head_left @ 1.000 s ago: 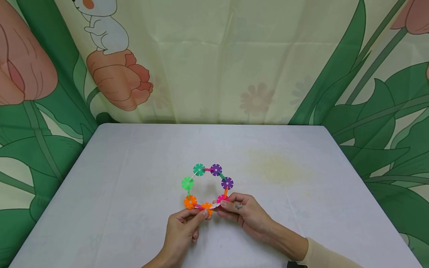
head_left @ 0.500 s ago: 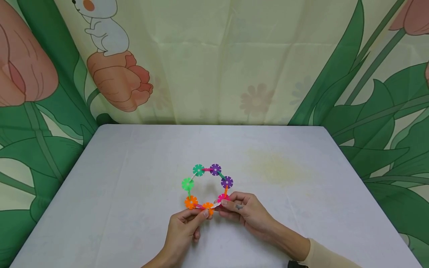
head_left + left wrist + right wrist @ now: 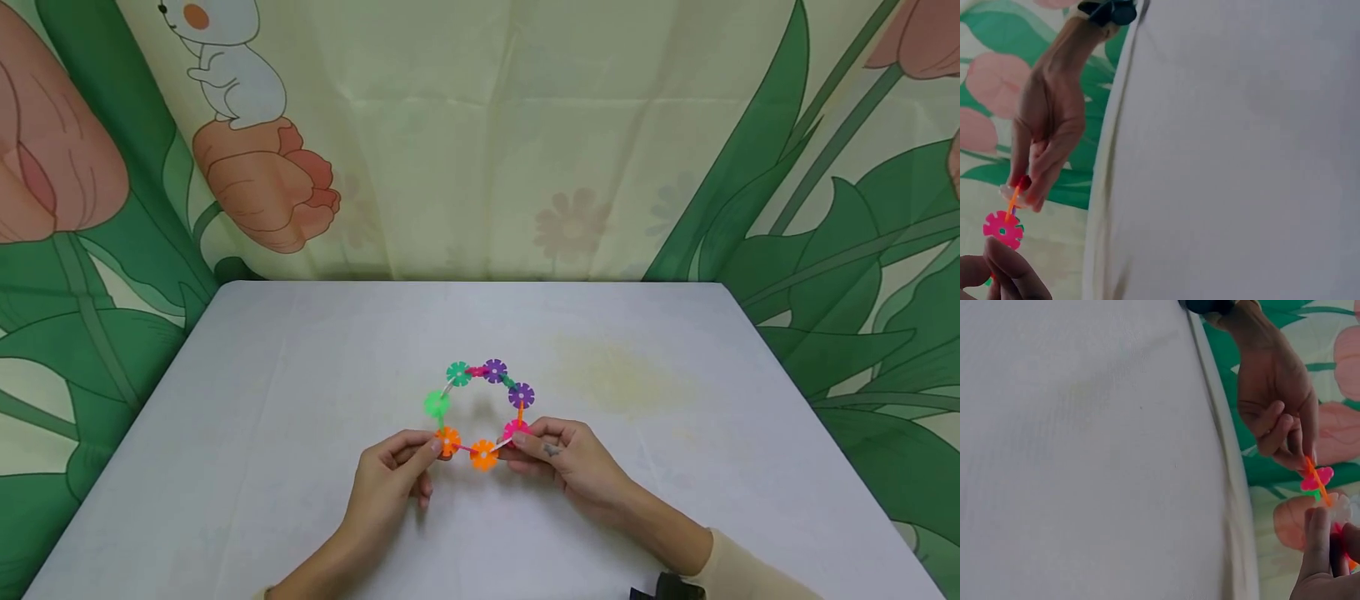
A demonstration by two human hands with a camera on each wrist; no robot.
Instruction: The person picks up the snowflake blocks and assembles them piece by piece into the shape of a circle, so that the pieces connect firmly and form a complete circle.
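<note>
A ring of interlocking plastic snowflake discs (image 3: 483,455) is held up over the table, in orange, pink, purple, teal and light green, with edge-on discs linking them. At its near left, my left hand (image 3: 384,483) pinches an orange disc (image 3: 449,442) between thumb and fingers. My right hand (image 3: 577,462) grips the pink disc (image 3: 516,430) at the near right. In the left wrist view a pink disc (image 3: 1002,230) shows by the left fingertips. Translucent white and orange discs (image 3: 1317,478) appear between both hands in the right wrist view. Fingertips hide parts of the gripped discs.
A white cloth covers the table (image 3: 300,358), with a faint yellowish stain (image 3: 618,375) right of the ring. Behind it hangs a curtain (image 3: 450,150) printed with tulips and a white animal. A dark band (image 3: 1109,11) sits on the right wrist.
My left hand has shifted left along the ring, from the bottom orange disc to the left orange one. The ring and right hand have moved slightly right and up.
</note>
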